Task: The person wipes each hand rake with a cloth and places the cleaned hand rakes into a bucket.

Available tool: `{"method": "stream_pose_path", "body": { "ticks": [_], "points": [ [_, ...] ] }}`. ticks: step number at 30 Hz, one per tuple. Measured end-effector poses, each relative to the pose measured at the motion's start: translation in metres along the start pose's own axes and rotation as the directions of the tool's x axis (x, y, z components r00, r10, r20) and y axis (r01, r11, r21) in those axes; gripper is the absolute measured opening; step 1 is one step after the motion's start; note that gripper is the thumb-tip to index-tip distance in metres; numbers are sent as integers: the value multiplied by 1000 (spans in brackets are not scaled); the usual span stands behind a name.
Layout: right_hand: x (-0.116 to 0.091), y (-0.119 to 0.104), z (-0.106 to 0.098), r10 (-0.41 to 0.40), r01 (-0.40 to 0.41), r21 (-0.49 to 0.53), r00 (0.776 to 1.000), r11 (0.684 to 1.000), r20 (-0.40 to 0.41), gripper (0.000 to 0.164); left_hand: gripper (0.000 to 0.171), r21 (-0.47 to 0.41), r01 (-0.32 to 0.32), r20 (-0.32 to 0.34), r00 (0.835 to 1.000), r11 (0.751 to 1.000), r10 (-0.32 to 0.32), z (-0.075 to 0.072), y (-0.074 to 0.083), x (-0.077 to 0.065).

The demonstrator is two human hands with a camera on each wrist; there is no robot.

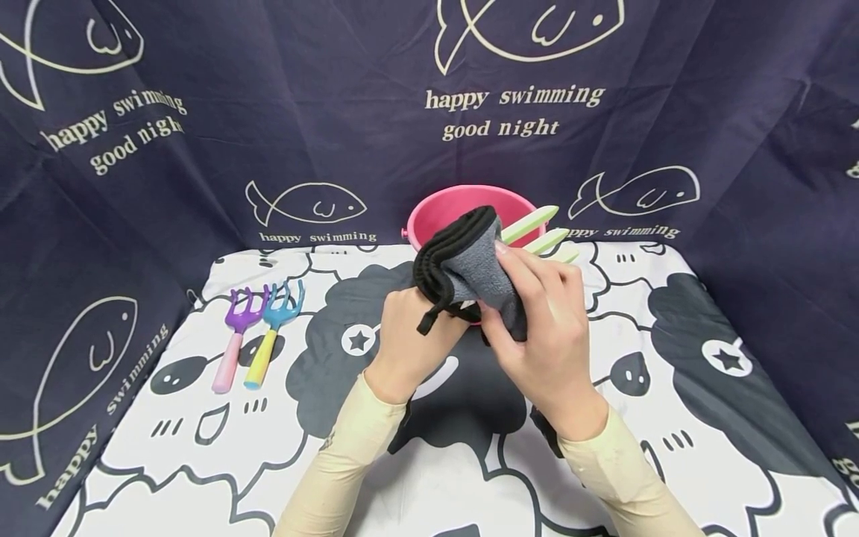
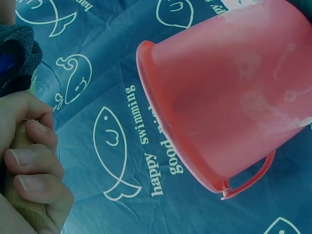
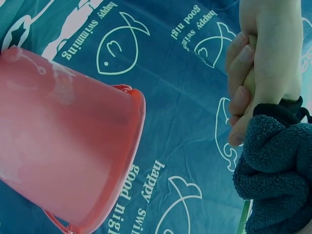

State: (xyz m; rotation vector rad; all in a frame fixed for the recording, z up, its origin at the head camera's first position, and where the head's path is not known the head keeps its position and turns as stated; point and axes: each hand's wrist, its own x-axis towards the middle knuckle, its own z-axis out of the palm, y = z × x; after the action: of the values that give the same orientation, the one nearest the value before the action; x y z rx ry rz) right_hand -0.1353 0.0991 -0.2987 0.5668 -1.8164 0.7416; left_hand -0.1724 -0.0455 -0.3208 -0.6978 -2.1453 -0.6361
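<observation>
My left hand (image 1: 417, 339) grips a yellowish handle (image 3: 250, 80), its fingers curled round it. The rest of that tool is hidden, apart from a bit of blue (image 2: 6, 62) showing inside the cloth in the left wrist view. My right hand (image 1: 546, 328) pinches a folded grey cloth (image 1: 479, 268) with black edging and a black loop, bunched just above the left fist. Both hands are together in front of a pink bucket (image 2: 219, 97).
At the left lie a purple hand fork (image 1: 244, 317) with a pink handle and a blue hand fork (image 1: 282, 313) with a yellow handle. Several pale green, pointed strips (image 1: 530, 224) show behind my right hand, beside the bucket. Dark fish-print fabric (image 1: 376, 112) walls the table's back and sides.
</observation>
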Motion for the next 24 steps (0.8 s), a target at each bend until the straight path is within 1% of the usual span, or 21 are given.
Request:
{"method": "stream_pose_path", "body": {
  "ticks": [4,8,17,24],
  "points": [
    [0,0,-1,3,-3,-2,1000,1000,-1,43,35,2,-13,-2,1000,1000,13,0,0,0],
    [1,1,-1,4,-4,2,1000,1000,-11,43,37,-13,-9,-2,1000,1000,9,0,0,0],
    [2,2,-2,6,-6,-4,1000,1000,-28,42,38,-29,30,29,999,999,-29,0,0,0],
    [3,5,-4,33,-33,7,999,999,-20,41,38,-51,62,52,997,997,-59,-1,1,1]
  ]
}}
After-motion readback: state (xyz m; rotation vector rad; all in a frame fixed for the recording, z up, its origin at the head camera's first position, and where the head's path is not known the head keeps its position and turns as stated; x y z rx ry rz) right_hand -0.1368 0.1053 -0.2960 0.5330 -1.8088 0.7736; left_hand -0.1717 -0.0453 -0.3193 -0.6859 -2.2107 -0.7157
